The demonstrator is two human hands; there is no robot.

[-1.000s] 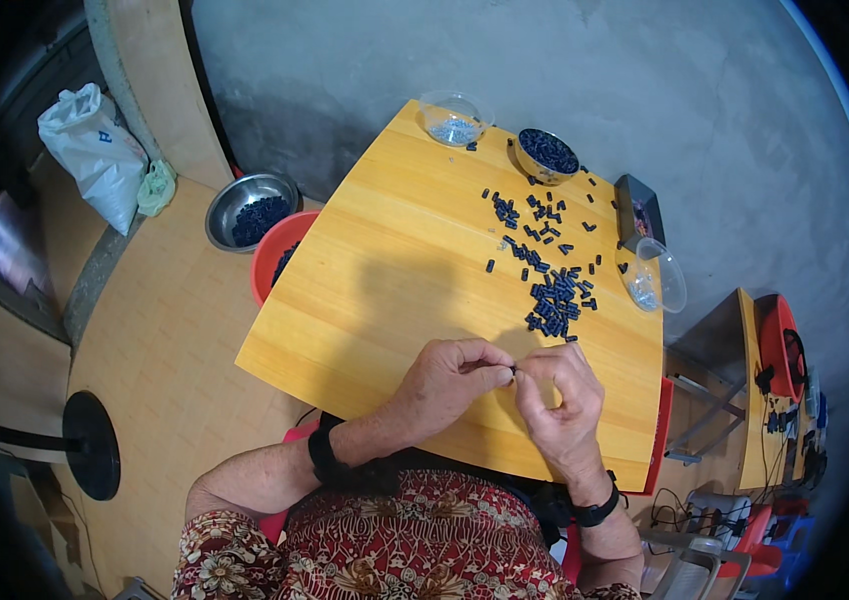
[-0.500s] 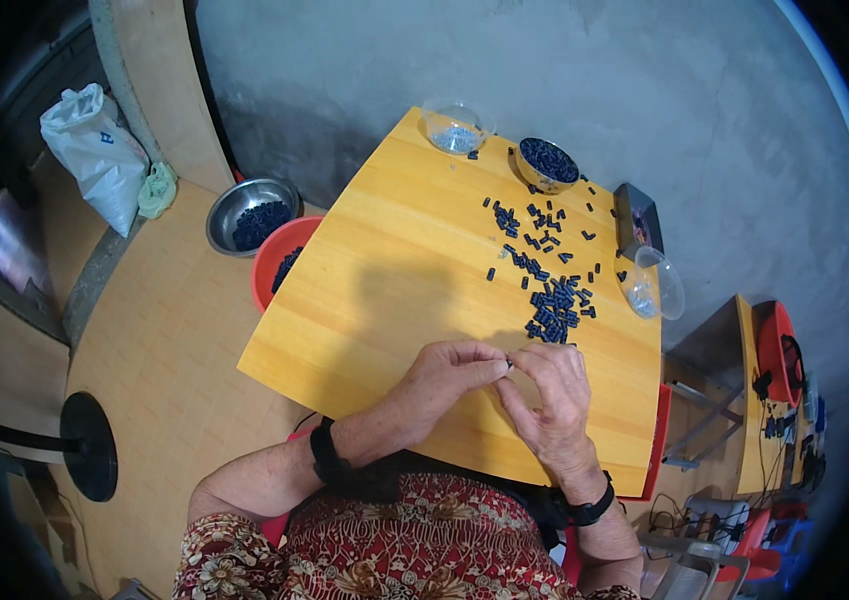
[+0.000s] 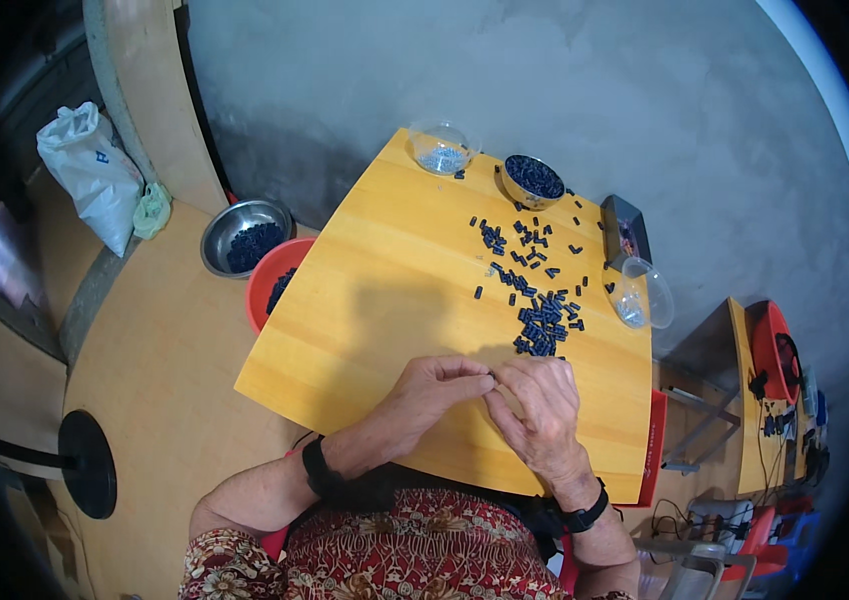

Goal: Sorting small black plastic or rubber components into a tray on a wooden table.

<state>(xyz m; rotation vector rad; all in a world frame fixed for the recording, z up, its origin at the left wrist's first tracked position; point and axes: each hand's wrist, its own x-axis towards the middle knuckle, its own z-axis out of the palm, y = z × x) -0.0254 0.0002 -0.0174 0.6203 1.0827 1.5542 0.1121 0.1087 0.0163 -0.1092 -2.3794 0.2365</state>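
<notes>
Over the near part of the yellow wooden table [image 3: 345,320], my left hand [image 3: 425,398] and my right hand [image 3: 541,408] meet at the fingertips. Both are closed in a pinch around a small dark piece [image 3: 492,375], mostly covered by the fingers. Just beyond the hands lies a heap of small black plastic pieces [image 3: 542,328], with more scattered farther off. A bowl [image 3: 522,196] full of similar black pieces stands at the far edge. To the right, a clear plastic tub [image 3: 657,297] leans at the table's edge with small pale bits in it.
Another clear tub [image 3: 457,140] with pale bits stands at the far left corner. A dark tray [image 3: 629,225] lies along the right edge. On the floor at left are a metal basin [image 3: 220,232] and a red basin [image 3: 263,290], both holding dark pieces. A white sack [image 3: 95,180] stands beyond.
The whole view has shifted slightly, so the table appears a little lower and farther left. Both hands stay together at the fingertips, and their grip has turned slightly, covering more of the piece.
</notes>
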